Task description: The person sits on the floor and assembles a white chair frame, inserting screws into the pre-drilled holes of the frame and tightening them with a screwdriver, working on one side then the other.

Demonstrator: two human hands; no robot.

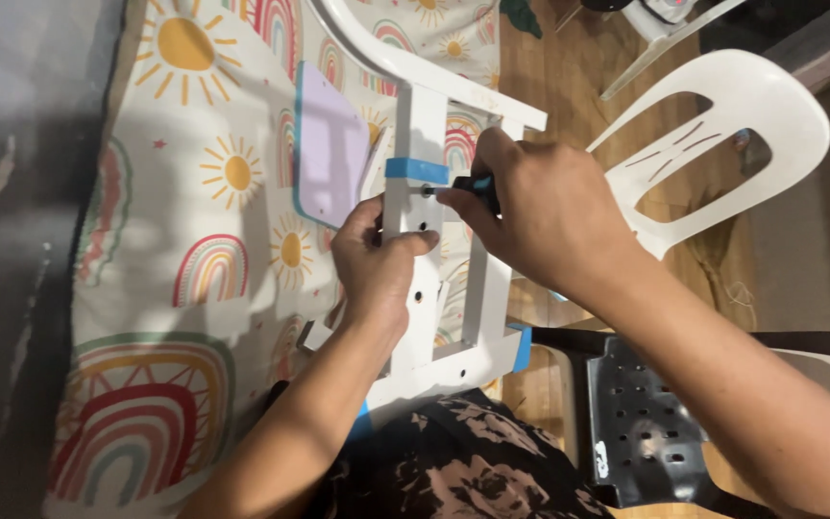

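Note:
A white wooden frame (413,130) with a curved top rail and blue tape bands lies across my lap, over a bedsheet printed with suns and rainbows. My left hand (374,261) grips one upright of the frame, thumb across its front. My right hand (540,207) is closed on a black-handled screwdriver (477,187), and the tool's tip sits at a hole in that same upright, just below the blue tape (416,170). More drilled holes show lower down the upright.
A lilac panel (329,144) with a teal edge rests on the sheet (194,192) left of the frame. A white plastic chair (742,96) stands at the right on the wooden floor. A black perforated chair seat (641,423) sits at lower right.

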